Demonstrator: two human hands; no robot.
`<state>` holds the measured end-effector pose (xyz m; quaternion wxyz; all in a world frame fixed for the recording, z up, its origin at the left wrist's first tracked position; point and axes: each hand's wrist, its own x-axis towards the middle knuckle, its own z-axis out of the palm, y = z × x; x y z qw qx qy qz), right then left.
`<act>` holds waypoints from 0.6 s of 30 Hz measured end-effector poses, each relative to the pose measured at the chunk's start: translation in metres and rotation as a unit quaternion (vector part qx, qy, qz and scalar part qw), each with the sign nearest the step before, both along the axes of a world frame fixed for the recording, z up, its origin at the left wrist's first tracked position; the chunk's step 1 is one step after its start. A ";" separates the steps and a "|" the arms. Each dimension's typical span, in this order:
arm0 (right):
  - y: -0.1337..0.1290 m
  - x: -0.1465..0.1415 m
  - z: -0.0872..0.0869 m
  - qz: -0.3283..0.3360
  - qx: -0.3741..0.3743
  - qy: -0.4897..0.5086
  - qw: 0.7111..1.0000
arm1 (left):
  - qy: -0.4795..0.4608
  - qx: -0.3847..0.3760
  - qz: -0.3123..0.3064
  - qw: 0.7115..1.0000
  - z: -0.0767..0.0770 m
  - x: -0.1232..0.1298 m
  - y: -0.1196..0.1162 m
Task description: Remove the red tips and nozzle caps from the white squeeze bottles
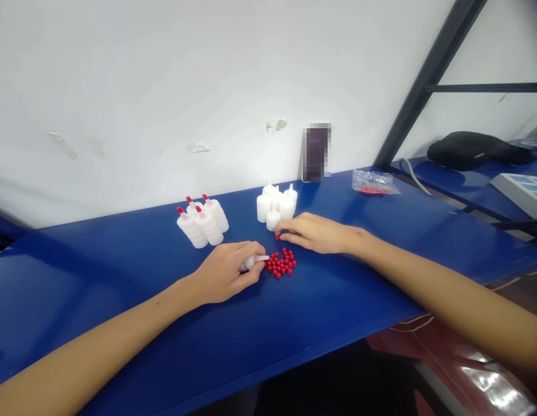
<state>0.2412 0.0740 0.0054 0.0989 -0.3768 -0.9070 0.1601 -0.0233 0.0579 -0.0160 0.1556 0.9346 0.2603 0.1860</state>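
My left hand [231, 271] is closed around a small white squeeze bottle [250, 263], tipped so that its bare nozzle points right over a loose pile of small red caps [282, 266]. Between the thumb and fingertips of my right hand [306, 233] is a single red cap [277, 237], just beyond the pile. Right behind that hand stands a group of white bottles [273, 218] with uncapped nozzles where the tops show. Farther left, several white bottles [203, 225] wear red caps on their tips.
A phone [315, 153] leans on the wall at the back of the blue table [133, 260]. To the right lies a clear plastic bag [374, 182] with red pieces inside. Beyond the dark metal post [419, 86] are a black object [467, 150] and a pale device [522, 190].
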 end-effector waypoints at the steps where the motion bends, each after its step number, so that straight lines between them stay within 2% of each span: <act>1: 0.000 0.000 0.000 -0.001 0.001 -0.002 1.000 | -0.001 -0.001 -0.001 1.000 0.000 0.000 0.000; 12: 0.002 -0.002 -0.006 -0.007 0.029 -0.015 0.999 | 0.006 -0.012 0.007 1.000 0.001 0.001 0.001; 18: 0.000 -0.001 -0.004 -0.022 0.014 -0.016 1.000 | 0.009 -0.013 0.003 1.000 0.001 0.002 0.001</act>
